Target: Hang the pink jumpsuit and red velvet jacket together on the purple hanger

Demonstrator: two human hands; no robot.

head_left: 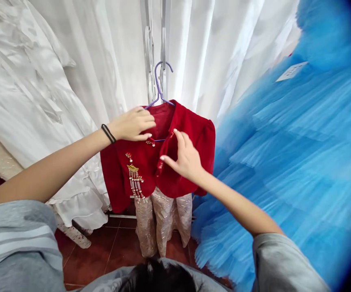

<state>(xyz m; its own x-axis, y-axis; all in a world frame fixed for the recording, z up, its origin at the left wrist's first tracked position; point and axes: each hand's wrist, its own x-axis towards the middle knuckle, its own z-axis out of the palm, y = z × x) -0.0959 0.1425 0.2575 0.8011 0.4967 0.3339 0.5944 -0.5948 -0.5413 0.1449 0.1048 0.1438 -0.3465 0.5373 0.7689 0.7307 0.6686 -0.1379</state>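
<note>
A short red jacket [187,158] with puffed shoulders hangs from a purple hanger [158,83] in front of me. Its front edges are apart, and a gold, beaded tassel ornament [133,176] hangs on the left front panel. My left hand [135,123], with a black band at the wrist, lies over the collar on the left, fingers stretched toward the neck opening and thumb apart. At the right front edge, my right hand [186,156] touches the jacket near its small red fastenings, thumb and fingers spread.
Glittery pale fabric [163,219] hangs below the jacket. A white dress [26,89] hangs at left, and a large blue tulle gown [300,154] fills the right. Behind are white curtains [218,44] and a metal rack post [163,24]. The floor has red tiles [93,247].
</note>
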